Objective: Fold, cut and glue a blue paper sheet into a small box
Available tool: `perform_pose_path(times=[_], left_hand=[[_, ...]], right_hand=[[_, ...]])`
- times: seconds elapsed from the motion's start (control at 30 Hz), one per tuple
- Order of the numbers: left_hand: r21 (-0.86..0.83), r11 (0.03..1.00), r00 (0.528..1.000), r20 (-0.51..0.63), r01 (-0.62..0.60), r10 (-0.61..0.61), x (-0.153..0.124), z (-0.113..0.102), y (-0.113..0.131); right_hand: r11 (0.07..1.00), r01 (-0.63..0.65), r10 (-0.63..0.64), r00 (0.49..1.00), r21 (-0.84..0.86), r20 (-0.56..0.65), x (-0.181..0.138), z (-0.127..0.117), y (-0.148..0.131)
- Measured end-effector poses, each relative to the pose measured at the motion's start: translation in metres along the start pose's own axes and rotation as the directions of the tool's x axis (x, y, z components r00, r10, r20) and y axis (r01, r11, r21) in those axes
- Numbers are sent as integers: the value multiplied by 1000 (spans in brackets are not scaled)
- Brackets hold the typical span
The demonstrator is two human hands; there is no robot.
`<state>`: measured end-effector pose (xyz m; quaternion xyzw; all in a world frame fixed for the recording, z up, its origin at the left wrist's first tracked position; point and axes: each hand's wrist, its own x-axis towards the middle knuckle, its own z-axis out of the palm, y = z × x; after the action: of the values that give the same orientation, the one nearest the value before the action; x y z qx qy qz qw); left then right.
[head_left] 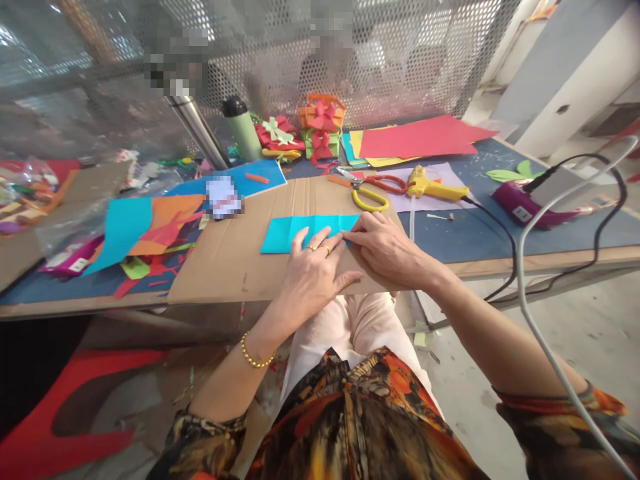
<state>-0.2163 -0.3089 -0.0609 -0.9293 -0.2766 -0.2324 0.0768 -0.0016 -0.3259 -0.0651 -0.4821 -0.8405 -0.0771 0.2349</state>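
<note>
Turquoise folded paper sheet (287, 235) on brown cardboard sheet (235, 260), mid surface (450, 240) | left hand (311, 270) fingers flat, pressing it | right hand (385, 248) fingers bunched at its right end, grip I cannot tell | risk, I judge: uneven pressure skews the crease; near-overhanging cardboard tips

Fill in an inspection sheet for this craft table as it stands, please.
Surface: blue table, a cardboard sheet laid on it.
Job's things: creased blue paper flat on the cardboard.
Clutter: scissors, glue gun, coloured sheets, scraps, gift boxes, bottle.
Hands: left hand flat on the paper; right hand touching its right end.
Cables: black cable from the glue gun runs off the edge; grey cable hangs nearer.
Surroundings: mesh screen behind; concrete floor; red chair at left.
</note>
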Motion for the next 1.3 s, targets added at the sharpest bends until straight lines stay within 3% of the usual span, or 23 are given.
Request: perform_pose_path(times=[0.23, 0.4, 0.47, 0.57, 0.63, 0.83, 1.03, 1.2, 1.3], left_hand=[[40, 998, 996, -75, 46, -43, -2, 7, 8], [20, 999, 997, -61, 39, -38, 0, 6, 7], [29, 999, 997, -65, 31, -29, -1, 5, 7], [53, 998, 997, -74, 32, -28, -3, 5, 8], [59, 997, 996, -79, 43, -38, -3, 4, 9], [40, 997, 997, -43, 59, -57, -2, 3, 11], [9, 998, 997, -19, 69, -69, 0, 2, 9], [-2, 995, 994, 48, 95, -95, 3, -2, 11], [-5, 994, 992, 58, 112, -111, 2, 1, 12]], right_hand=[[997, -43, 44, 999, -63, 18, -2, -6, 1], [975, -168, 152, 982, -144, -115, -15, -16, 12], [982, -99, 81, 990, -159, -115, -20, -19, 10], [988, 66, -69, 997, -142, -16, -20, -21, 0], [986, 94, -90, 995, -141, 33, -19, -22, -6], [986, 12, -10, 1000, -167, 17, -19, -21, -10], [954, -152, 142, 988, -258, -57, -26, -21, -13], [999, 37, -37, 998, -10, -49, -18, -15, -26], [996, 93, -94, 993, -15, -72, -11, -9, -28]])
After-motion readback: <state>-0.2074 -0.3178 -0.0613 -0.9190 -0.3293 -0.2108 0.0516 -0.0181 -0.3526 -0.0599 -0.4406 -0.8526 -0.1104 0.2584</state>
